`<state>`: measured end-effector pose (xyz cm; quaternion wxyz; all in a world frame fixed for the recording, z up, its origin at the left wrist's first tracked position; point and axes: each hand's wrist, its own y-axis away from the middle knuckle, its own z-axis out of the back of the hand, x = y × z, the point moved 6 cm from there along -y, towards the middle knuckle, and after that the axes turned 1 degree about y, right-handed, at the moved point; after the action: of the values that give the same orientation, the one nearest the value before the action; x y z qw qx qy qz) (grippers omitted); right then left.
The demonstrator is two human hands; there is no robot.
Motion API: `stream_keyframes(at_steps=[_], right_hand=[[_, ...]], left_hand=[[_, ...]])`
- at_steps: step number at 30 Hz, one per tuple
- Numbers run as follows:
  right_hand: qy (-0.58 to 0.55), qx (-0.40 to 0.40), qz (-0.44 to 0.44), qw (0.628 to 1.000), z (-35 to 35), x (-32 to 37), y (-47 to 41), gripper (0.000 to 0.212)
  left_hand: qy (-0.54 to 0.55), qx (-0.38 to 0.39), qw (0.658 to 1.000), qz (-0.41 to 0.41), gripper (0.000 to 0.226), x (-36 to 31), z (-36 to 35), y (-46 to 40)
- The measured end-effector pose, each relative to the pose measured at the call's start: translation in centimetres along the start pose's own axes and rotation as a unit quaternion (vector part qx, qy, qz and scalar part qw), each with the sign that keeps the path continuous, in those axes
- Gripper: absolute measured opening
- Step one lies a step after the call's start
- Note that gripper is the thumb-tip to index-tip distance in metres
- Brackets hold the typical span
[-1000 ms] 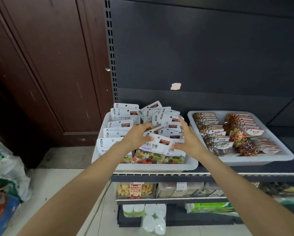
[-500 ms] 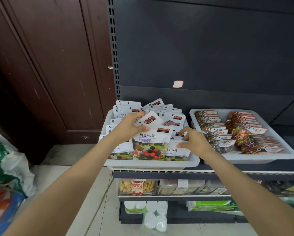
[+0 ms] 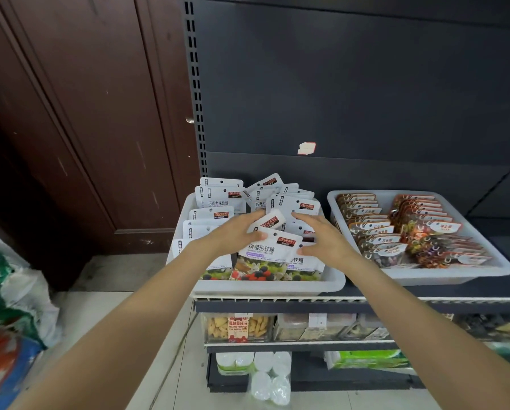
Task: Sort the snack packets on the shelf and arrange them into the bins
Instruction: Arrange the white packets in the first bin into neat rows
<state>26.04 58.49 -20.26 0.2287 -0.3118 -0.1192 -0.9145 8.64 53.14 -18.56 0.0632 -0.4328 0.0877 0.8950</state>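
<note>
Over the left white bin [image 3: 256, 287] on the dark shelf [image 3: 425, 306]: left hand [image 3: 233, 235] with fingers spread and loosely bent, thumb on the top edge of the front berry-gummy packet [image 3: 265, 258], fingertips against a tilted white packet [image 3: 270, 221] just behind; firm grip or mere touch, cannot tell. Right hand [image 3: 324, 235] likewise spread, touching the packets at the bin's right side. Further white packets stacked upright behind. Right of that bin, a second white bin [image 3: 455, 273] with rows of orange-brown packets [image 3: 369, 226].
</note>
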Motion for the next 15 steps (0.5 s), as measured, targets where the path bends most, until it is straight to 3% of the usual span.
stream_keyframes(at_steps=[5,10,15], right_hand=[[-0.051,-0.015,-0.018,0.998,0.1,0.0,0.2,0.075],[-0.002,-0.035,0.010,0.999,-0.1,0.8,1.1,0.038],[0.004,-0.075,0.050,0.996,-0.8,2.2,1.6,0.020]], left_hand=[[0.038,-0.030,0.999,-0.004,0.011,-0.1,0.6,0.7],[0.032,-0.106,0.994,-0.012,0.016,0.5,1.9,2.4],[0.111,-0.151,0.982,0.013,0.028,1.0,3.2,3.2]])
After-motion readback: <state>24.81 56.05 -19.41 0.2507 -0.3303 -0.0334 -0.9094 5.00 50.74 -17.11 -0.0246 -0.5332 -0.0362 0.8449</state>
